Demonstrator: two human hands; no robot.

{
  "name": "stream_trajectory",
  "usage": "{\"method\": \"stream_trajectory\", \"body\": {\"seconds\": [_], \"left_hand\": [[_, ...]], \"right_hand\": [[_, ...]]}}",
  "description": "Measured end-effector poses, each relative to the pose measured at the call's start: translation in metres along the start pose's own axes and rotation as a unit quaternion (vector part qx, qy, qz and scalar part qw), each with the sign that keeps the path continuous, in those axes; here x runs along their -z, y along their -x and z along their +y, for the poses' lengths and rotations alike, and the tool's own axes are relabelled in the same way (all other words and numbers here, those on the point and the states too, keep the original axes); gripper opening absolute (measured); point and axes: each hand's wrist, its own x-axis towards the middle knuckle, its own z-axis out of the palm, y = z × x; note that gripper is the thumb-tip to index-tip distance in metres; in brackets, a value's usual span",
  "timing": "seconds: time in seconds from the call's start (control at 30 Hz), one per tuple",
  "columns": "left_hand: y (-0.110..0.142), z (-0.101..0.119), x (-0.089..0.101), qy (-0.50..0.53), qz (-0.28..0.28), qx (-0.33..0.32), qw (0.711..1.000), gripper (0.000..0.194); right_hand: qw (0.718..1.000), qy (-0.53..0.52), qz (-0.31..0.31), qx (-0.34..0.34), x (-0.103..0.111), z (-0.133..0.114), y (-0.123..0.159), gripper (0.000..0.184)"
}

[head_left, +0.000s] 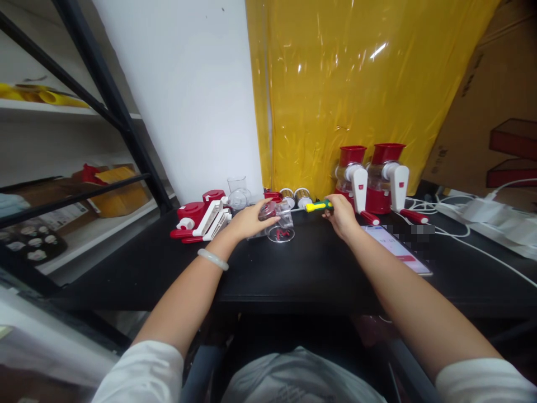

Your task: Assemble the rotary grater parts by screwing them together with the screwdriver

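Near the middle of the table, my left hand (248, 220) grips a clear plastic grater body (285, 214) lying on its side, with a dark red part at its near end. Fingers of my right hand (342, 215) are wrapped round the handle of a yellow and green screwdriver (315, 206). Its thin shaft points left at the clear body; whether the tip touches it I cannot tell. Just below sits a clear round piece with red marks (281, 234). Two metal grater drums (302, 197) lie behind the screwdriver.
Left of my hands are red bases (192, 211), white crank handles (212, 219) and a clear hopper (238, 193). Two assembled red-and-white rotary graters (380, 184) stand at the right. A phone (396, 249), white cables (455, 232) and a power strip (503, 224) lie nearby.
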Motion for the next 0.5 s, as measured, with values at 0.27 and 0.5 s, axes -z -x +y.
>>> {"method": "stream_trajectory", "body": {"seconds": [0.27, 0.5], "left_hand": [[0.0003, 0.0003, 0.0000, -0.001, 0.000, 0.001, 1.000, 0.080], [0.0007, 0.0015, 0.0010, 0.004, -0.001, 0.001, 1.000, 0.079]], "right_hand": [[0.998, -0.062, -0.033, -0.001, 0.0022, -0.0012, 0.0027, 0.021], [0.999, 0.038, 0.009, 0.031, 0.0040, 0.0032, -0.0046, 0.045]]}}
